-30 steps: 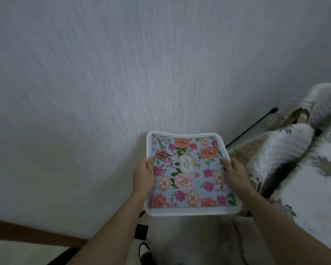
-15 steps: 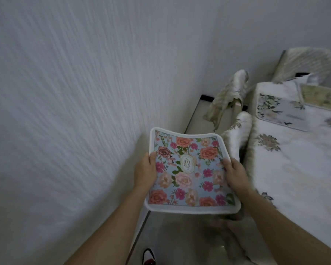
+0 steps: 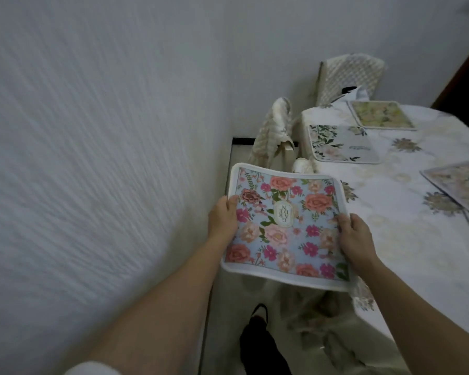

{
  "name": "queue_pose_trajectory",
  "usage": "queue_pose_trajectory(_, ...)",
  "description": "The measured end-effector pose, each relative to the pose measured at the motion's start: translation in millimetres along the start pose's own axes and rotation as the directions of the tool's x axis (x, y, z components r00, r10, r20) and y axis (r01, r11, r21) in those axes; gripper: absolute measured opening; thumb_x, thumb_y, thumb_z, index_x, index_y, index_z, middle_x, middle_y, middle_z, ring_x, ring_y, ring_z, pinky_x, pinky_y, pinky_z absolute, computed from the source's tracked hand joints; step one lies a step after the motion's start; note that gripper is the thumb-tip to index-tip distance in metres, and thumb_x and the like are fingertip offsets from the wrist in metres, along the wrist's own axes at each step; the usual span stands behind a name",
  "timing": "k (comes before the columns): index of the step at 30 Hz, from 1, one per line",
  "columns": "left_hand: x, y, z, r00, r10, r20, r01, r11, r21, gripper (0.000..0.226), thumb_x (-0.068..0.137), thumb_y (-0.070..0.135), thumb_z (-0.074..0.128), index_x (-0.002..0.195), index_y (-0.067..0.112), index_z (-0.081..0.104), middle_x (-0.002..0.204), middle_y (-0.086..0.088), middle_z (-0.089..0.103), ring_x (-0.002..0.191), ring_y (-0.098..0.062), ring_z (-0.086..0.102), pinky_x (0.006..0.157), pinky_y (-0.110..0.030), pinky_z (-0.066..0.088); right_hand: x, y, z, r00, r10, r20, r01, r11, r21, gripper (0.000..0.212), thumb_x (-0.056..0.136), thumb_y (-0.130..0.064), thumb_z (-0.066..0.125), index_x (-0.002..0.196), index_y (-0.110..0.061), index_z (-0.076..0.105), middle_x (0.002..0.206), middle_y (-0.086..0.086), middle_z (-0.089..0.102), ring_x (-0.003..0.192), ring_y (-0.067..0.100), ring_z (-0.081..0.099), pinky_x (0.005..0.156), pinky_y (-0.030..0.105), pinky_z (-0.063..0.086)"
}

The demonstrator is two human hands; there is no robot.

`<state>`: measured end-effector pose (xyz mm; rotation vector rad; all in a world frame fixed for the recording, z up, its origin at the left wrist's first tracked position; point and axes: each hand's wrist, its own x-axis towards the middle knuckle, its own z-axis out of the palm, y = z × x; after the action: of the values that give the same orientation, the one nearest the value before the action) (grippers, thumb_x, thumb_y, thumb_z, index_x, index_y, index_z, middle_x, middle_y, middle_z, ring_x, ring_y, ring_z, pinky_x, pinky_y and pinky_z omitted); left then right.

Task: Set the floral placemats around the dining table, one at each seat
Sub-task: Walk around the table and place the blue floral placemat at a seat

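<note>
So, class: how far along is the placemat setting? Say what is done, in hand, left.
Done: at least three placemats lie on the table: a leafy white mat, a yellow-green mat, a pale mat at the right edge. In hand: the left hand and right hand hold a blue floral placemat, not yet laid. Left: laying it; other seats are out of view.

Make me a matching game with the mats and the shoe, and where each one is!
1 blue rose placemat
2 white leafy placemat
3 yellow-green placemat
4 dark shoe

A on the floor
B farthest along the table
C held by the left hand and right hand
D on the table, next to the yellow-green one

Pairs: 1-C, 2-D, 3-B, 4-A
</note>
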<state>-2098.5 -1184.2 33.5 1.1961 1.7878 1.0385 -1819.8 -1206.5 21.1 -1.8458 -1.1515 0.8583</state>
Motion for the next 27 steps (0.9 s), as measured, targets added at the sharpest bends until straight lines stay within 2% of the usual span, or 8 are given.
queue_pose_trajectory(5,60,18,29,0.997,0.042,0.058,-0.044,0.999,0.032,0.039,0.102,0.043,0.039,0.097,0.011,0.061,0.087,-0.007,0.070,0.078,-0.020,0.070,0.069,-0.036,0.060,50,1,13,0.997,0.049,-0.054,-0.047,0.998,0.042,0.037,0.102,-0.041,0.038,0.100,-0.009,0.054,0.089,0.009,0.067,0.077,0.024,0.067,0.062,0.036,0.054)
queue_pose_trajectory(8,111,33,56,0.992,0.049,0.115,-0.052,0.998,0.024,0.038,0.102,0.045,0.039,0.096,0.014,0.059,0.087,-0.007,0.071,0.075,-0.017,0.071,0.067,-0.034,0.061,92,1,23,0.992,0.093,-0.090,-0.079,0.986,0.147,0.032,0.103,-0.037,0.039,0.099,-0.009,0.055,0.081,0.003,0.068,0.068,0.019,0.069,0.053,0.028,0.049)
queue_pose_trajectory(12,175,62,98,0.980,0.085,0.178,-0.098,0.993,0.070,0.037,0.101,0.046,0.040,0.097,0.016,0.060,0.086,-0.005,0.071,0.075,-0.017,0.071,0.067,-0.035,0.061,150,4,25,0.977,0.152,-0.147,-0.108,0.956,0.273,0.029,0.103,-0.037,0.040,0.096,-0.014,0.056,0.082,0.002,0.072,0.066,0.015,0.073,0.057,0.031,0.055)
queue_pose_trajectory(15,209,86,132,0.966,0.099,0.237,-0.116,0.991,0.059,0.035,0.102,0.044,0.040,0.097,0.015,0.060,0.085,-0.005,0.070,0.073,-0.018,0.071,0.065,-0.034,0.061,187,4,13,0.959,0.201,-0.201,-0.136,0.945,0.296,0.030,0.103,-0.038,0.040,0.091,-0.013,0.052,0.085,0.005,0.070,0.073,0.020,0.072,0.059,0.032,0.055)
queue_pose_trajectory(18,233,101,167,0.949,0.100,0.301,-0.121,0.991,0.054,0.036,0.101,0.045,0.041,0.097,0.015,0.061,0.086,-0.007,0.072,0.076,-0.022,0.073,0.068,-0.040,0.062,210,6,-5,0.936,0.249,-0.249,-0.170,0.939,0.300,0.032,0.102,-0.038,0.040,0.092,-0.011,0.053,0.088,0.007,0.069,0.075,0.019,0.071,0.062,0.034,0.056)
queue_pose_trajectory(22,251,122,222,0.900,0.136,0.415,-0.176,0.983,0.058,0.037,0.102,0.042,0.041,0.095,0.012,0.062,0.087,-0.010,0.072,0.075,-0.022,0.072,0.070,-0.044,0.061,228,21,-35,0.886,0.314,-0.341,-0.210,0.928,0.307,0.034,0.102,-0.040,0.040,0.094,-0.011,0.054,0.088,0.007,0.070,0.076,0.020,0.071,0.064,0.036,0.057)
queue_pose_trajectory(25,259,133,266,0.837,0.166,0.522,-0.233,0.970,0.066,0.040,0.101,0.046,0.042,0.093,0.011,0.061,0.085,-0.011,0.072,0.074,-0.024,0.071,0.069,-0.049,0.060,230,38,-54,0.820,0.396,-0.412,-0.254,0.898,0.358,0.033,0.102,-0.038,0.041,0.097,-0.008,0.055,0.087,0.006,0.069,0.074,0.018,0.070,0.059,0.031,0.053)
queue_pose_trajectory(27,264,137,298,0.783,0.181,0.595,-0.278,0.958,0.075,0.040,0.100,0.047,0.041,0.091,0.013,0.060,0.085,-0.010,0.071,0.075,-0.025,0.071,0.069,-0.050,0.059,228,53,-63,0.766,0.447,-0.461,-0.280,0.879,0.387,0.033,0.102,-0.037,0.041,0.097,-0.008,0.056,0.088,0.007,0.069,0.076,0.020,0.070,0.061,0.033,0.053)
